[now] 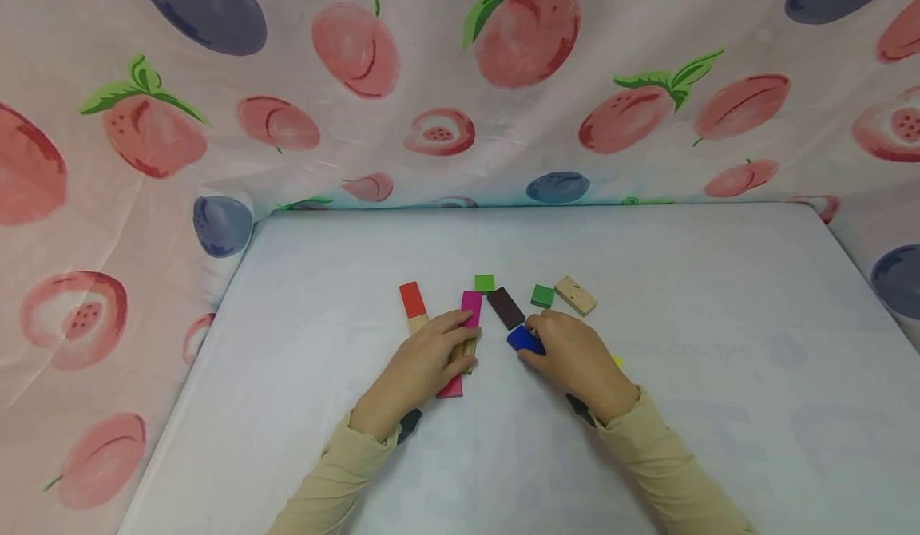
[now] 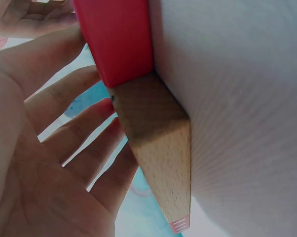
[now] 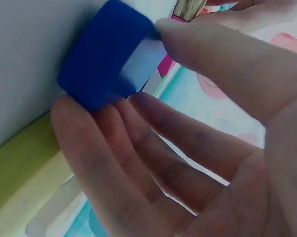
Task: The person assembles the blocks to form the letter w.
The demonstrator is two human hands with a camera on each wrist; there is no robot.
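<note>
My right hand [image 1: 578, 355] pinches a small blue block [image 3: 106, 54] between thumb and fingers, close to the table. Just beyond the blue block lies a dark brown block [image 1: 506, 308]. My left hand [image 1: 424, 359] reaches over a line of blocks with fingers spread, touching it. In that line are a magenta block [image 1: 470, 305], a wooden block [image 1: 469, 353] and a pinkish-red block [image 1: 450, 387], end to end. To its left, an orange-red block [image 1: 413, 299] meets another wooden block [image 1: 418, 324], partly hidden by the left hand.
A light green block [image 1: 485, 283] stands at the magenta block's far end. A darker green block [image 1: 542, 295] and a loose wooden block [image 1: 576, 295] lie beyond the right hand. A yellow block [image 3: 25, 148] sits beside it. Fruit-printed cloth [image 1: 431, 56] backs the white table [image 1: 719, 279].
</note>
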